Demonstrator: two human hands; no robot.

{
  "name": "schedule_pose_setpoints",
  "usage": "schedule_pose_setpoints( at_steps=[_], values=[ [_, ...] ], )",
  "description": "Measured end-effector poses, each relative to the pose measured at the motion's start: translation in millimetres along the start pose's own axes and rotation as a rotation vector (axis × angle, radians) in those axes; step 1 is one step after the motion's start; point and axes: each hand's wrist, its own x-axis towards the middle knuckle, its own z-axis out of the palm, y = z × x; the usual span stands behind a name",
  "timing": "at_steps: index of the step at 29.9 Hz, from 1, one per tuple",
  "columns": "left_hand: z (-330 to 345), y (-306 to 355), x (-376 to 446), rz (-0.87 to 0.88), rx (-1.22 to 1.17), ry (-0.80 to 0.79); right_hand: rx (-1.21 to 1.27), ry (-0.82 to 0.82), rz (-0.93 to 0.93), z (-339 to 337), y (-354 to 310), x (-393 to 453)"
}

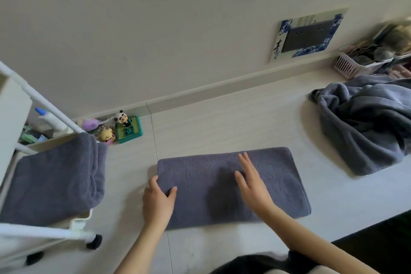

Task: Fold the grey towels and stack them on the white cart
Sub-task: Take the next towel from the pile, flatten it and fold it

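Soft, limp towel folds easily: left hand seemingly pinches its near-left edge, right hand flat beside.

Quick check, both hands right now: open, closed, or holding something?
Left hand: grips the left edge of the flat grey towel, thumb on top.
Right hand: open, fingers straight, over the towel's middle; contact cannot be told.
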Motion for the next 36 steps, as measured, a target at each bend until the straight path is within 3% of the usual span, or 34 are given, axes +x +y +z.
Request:
schedule_pose_setpoints(
  at_steps=[3,5,8,11,15,18,23,25,30,36],
  values=[
    [-10,2,3,-0.223,-0.249,-0.127,0.405,-0.063,0.13,32,-28,-18],
    [-18,6,4,-0.317,-0.439,-0.228,0.522,-0.028,0.229,45,-31,-23],
    [-35,20,-5,-0.301,-0.622,-0.319,0.542,0.044,0.258,55,-23,-25],
    [-51,44,-15,-0.168,-0.692,-0.399,0.535,0.024,0.251,56,-23,-27],
    [-58,91,-35,0.026,-0.543,-0.404,0.545,-0.055,0.254,47,-25,-20],
    [-55,128,-56,0.167,-0.344,-0.31,0.728,-0.061,0.307,24,-22,-15],
    [-29,180,-89,0.329,-0.134,-0.315,0.543,0.269,0.251,-56,1,-24],
    [-14,196,-99,0.376,-0.097,-0.318,0.473,0.285,0.297,-82,18,-22],
    [44,237,-121,0.445,-0.065,-0.345,0.498,0.095,0.531,-134,57,-11],
    [114,257,-134,0.412,-0.075,-0.296,0.534,-0.178,0.555,-176,71,2]
  ],
)
